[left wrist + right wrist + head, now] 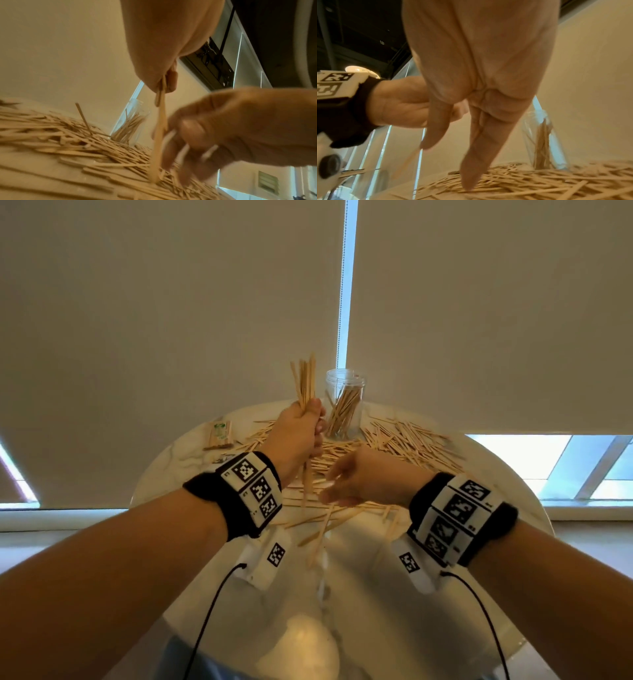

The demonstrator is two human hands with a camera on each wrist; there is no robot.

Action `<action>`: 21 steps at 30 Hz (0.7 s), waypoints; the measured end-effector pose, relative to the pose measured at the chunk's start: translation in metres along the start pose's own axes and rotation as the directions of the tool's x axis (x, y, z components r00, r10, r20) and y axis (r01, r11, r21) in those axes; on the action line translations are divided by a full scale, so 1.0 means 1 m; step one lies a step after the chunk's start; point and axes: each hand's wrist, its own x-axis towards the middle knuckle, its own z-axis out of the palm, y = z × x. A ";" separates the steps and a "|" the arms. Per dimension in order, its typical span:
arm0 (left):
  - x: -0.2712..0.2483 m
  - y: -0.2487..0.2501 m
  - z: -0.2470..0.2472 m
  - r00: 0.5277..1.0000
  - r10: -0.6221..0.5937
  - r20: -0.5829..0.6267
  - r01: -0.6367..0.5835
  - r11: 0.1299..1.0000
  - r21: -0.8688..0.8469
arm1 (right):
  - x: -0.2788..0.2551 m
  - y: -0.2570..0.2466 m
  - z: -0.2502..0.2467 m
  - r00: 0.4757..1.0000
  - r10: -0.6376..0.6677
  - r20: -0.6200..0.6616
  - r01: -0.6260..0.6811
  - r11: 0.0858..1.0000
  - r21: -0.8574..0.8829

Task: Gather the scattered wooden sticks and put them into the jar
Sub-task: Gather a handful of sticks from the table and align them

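Observation:
My left hand (308, 426) grips an upright bundle of wooden sticks (304, 381); their tops fan out above the fist and the lower ends (160, 128) hang down to the pile. A clear jar (344, 392) partly filled with sticks stands just right of that fist. Scattered sticks (404, 440) cover the far half of the round marble table (342, 594). My right hand (334, 491) hovers low over the pile, near the bundle's lower ends. Its fingers (469, 175) point down and a fingertip touches the loose sticks (539, 180). It is blurred, and I see nothing gripped.
A paper-wrapped packet of sticks (219, 434) lies at the table's far left edge. Roller blinds hang close behind the table. The jar (542, 142) stands inside the pile, with sticks lying against its base.

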 end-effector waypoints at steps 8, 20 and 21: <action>-0.017 -0.025 -0.031 0.969 -0.241 0.058 0.002 0.242 0.970 | -0.021 0.032 -0.005 0.887 0.461 0.033 -0.408 0.813 -0.415; -0.021 -0.045 -0.021 0.918 -0.368 0.150 -0.153 0.021 0.988 | -0.011 0.035 -0.003 0.856 0.501 0.124 -0.445 0.838 -0.317; -0.020 -0.046 -0.021 0.914 -0.370 0.167 -0.170 0.023 0.985 | -0.012 0.034 -0.003 0.853 0.506 0.126 -0.442 0.830 -0.341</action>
